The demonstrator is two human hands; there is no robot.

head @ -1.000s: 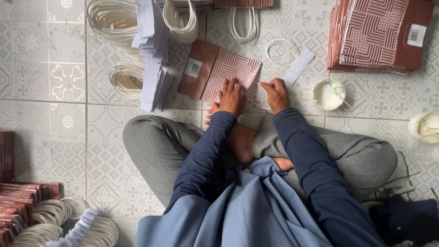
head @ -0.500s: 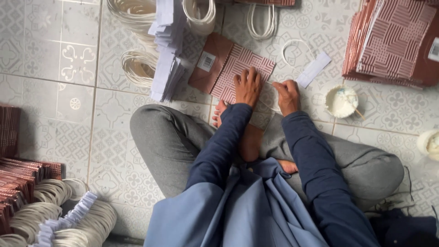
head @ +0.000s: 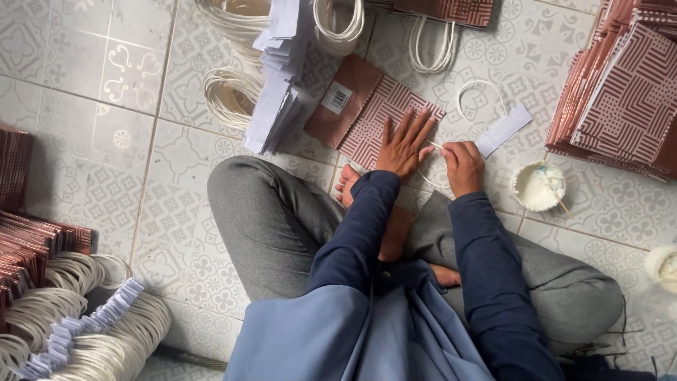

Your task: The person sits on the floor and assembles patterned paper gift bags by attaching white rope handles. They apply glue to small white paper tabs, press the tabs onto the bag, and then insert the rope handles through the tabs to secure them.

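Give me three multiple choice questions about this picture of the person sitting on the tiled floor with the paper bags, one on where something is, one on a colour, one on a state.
1. Where is the small white bowl?
A. On the floor beside the right hand
B. On the person's lap
C. On top of the bag stack

2. What colour are the sleeves?
A. Red
B. Dark blue
C. Yellow

3. How is the left hand placed?
A. Clenched in a fist in the air
B. Tucked under a knee
C. Spread flat on the patterned paper bag

Answers:
1. A, the bowl sits on the tiles just to the right of that hand.
2. B, both forearms are covered in dark blue.
3. C, the fingers are fanned out and press down on the bag.
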